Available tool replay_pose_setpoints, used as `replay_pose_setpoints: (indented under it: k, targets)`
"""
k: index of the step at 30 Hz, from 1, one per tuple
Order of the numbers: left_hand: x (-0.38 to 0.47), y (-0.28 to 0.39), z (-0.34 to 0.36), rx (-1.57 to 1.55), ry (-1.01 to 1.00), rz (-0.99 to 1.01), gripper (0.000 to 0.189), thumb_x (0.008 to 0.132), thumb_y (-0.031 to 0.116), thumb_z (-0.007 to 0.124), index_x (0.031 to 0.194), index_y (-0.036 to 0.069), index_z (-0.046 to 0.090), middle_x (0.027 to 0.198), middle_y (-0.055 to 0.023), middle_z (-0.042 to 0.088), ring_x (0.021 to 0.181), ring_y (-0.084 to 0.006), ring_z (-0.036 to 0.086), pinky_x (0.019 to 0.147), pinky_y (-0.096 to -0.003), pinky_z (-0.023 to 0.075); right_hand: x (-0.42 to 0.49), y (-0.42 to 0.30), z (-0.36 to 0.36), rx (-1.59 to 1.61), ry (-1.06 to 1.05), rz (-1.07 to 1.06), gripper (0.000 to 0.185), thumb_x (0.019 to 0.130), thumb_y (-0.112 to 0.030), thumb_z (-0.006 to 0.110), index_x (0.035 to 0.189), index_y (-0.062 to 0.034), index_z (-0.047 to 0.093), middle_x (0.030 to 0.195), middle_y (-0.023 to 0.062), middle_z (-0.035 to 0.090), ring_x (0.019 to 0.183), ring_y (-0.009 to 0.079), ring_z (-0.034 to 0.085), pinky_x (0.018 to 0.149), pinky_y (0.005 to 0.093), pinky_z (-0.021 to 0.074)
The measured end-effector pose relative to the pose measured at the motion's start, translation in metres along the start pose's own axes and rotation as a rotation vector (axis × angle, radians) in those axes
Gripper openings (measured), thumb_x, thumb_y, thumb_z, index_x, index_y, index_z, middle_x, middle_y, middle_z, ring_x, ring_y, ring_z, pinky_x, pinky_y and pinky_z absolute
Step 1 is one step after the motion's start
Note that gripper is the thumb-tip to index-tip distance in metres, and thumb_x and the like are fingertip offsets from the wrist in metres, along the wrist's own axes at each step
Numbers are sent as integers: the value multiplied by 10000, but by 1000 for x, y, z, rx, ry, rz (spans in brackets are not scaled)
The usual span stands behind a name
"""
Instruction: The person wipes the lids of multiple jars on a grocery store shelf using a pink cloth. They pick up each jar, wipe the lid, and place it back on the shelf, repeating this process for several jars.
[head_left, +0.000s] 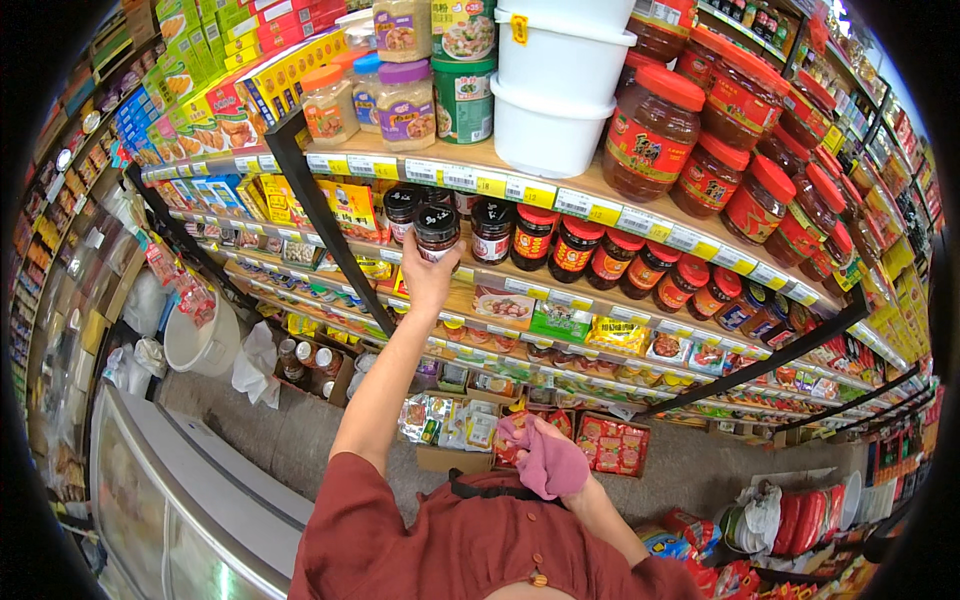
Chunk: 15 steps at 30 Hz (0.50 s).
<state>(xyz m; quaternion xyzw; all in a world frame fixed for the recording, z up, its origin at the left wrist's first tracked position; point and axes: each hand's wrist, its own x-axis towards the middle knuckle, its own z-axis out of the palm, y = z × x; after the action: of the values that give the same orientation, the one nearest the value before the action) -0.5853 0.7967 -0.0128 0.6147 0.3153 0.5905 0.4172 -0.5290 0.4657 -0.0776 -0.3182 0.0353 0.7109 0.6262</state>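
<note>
My left hand (429, 274) is raised to the second shelf, its thumb and fingers around a glass jar with a black lid (437, 229). That jar stands out at the shelf's front, with another black-lidded jar (401, 210) close on its left and one more (492, 231) on its right. Farther right runs a row of dark sauce jars with red lids (577, 248). Down in front of my waist, my right hand (576, 487) is closed on a crumpled pink cloth (551, 459), which covers part of the fingers.
Overhead, the upper shelf holds stacked white plastic tubs (555, 127), large red-lidded jars (652, 135) and seasoning containers (406, 105). A black metal shelf post (330, 225) slants down left of my arm. Cartons of packets (611, 444) stand on the floor. A glass-topped freezer (195, 495) is at lower left.
</note>
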Motion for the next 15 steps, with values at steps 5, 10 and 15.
replay_pose_setpoints:
  k: [5, 10, 15]
  targets:
    - [14, -22, 13, -5, 8, 8, 602, 699, 92, 826, 1206, -16, 520, 1082, -119, 656, 965, -196, 612, 870, -320, 476, -9, -3, 3, 37, 47, -32, 419, 991, -395, 523, 948, 1, 654, 1251, 136, 552, 789, 173, 593, 697, 275, 510]
    - [23, -46, 23, -131, 11, -3, 614, 690, 45, 814, 1220, -17, 510, 1099, -111, 651, 963, -194, 612, 881, -312, 474, -15, -3, 10, 41, 71, -72, 432, 998, -395, 508, 936, 10, 644, 1267, 141, 545, 906, 163, 578, 700, 280, 507]
    - [34, -62, 31, -72, 61, 0, 630, 677, 92, 821, 1212, -31, 512, 1092, -136, 659, 965, -214, 632, 879, -327, 484, -16, -3, 5, 24, 104, -82, 417, 991, -403, 523, 934, -8, 643, 1209, 148, 575, 850, 164, 587, 690, 274, 508]
